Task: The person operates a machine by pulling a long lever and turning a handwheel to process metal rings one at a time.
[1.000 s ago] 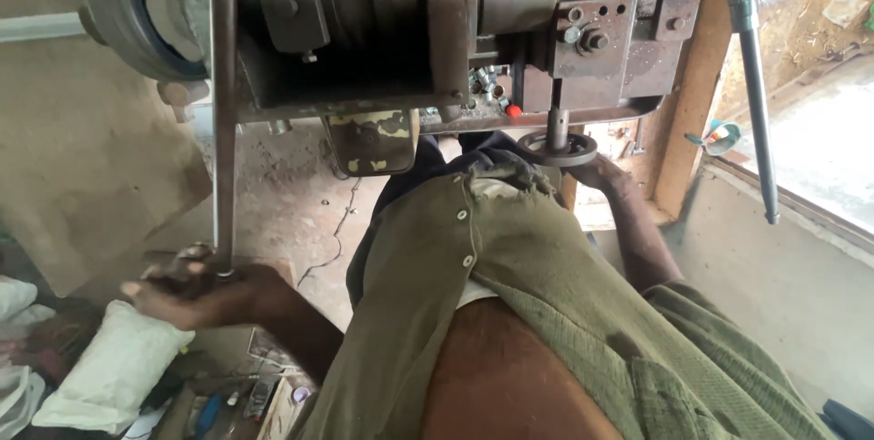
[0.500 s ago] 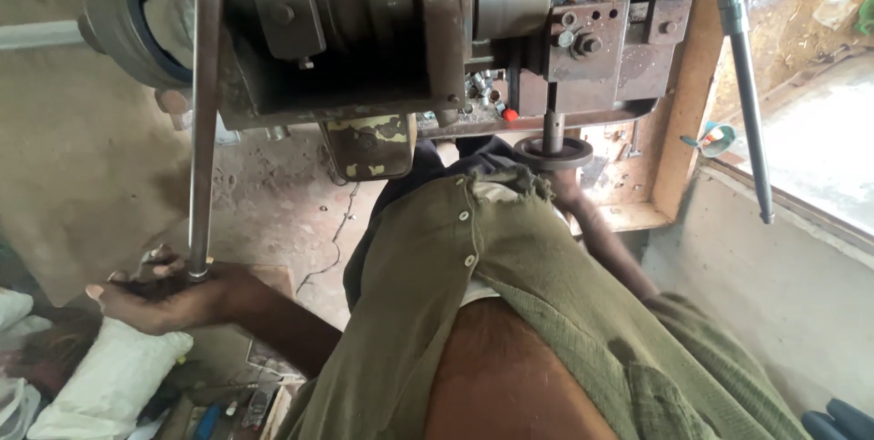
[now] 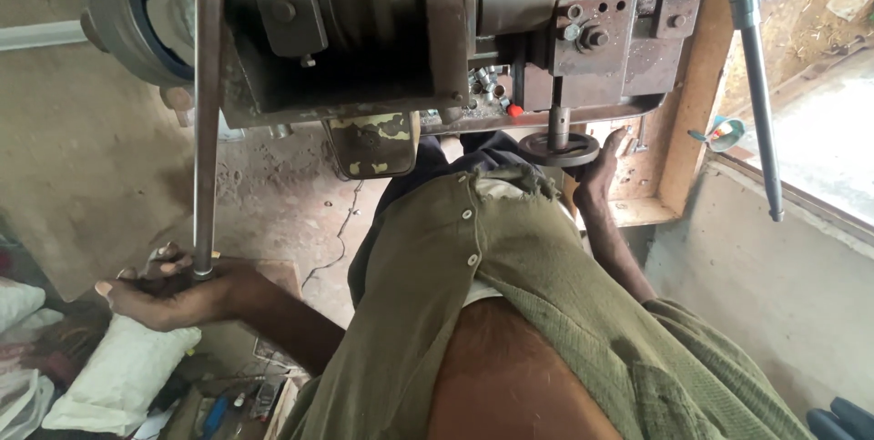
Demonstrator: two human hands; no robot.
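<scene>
I stand at a rusty metal lathe [image 3: 437, 40], looking down over my olive shirt. My left hand [image 3: 173, 290] is cupped under the lower end of a long steel bar [image 3: 208, 112] that runs down out of the machine. The fingers curl around the bar's tip. My right hand [image 3: 601, 167] reaches forward and grips the rim of a small round handwheel [image 3: 558, 149] under the carriage. A red knob [image 3: 515, 111] sits just left of the wheel's shaft.
A long lever with a ball end [image 3: 760, 94] hangs at the right by a wooden frame [image 3: 687, 103]. A concrete ledge [image 3: 774, 258] lies below it. White sacks [image 3: 118, 372] and small tools [image 3: 218, 408] lie on the floor at lower left.
My left hand and the bar's lower end have shifted slightly left and down in view. The right hand stays on the handwheel.
</scene>
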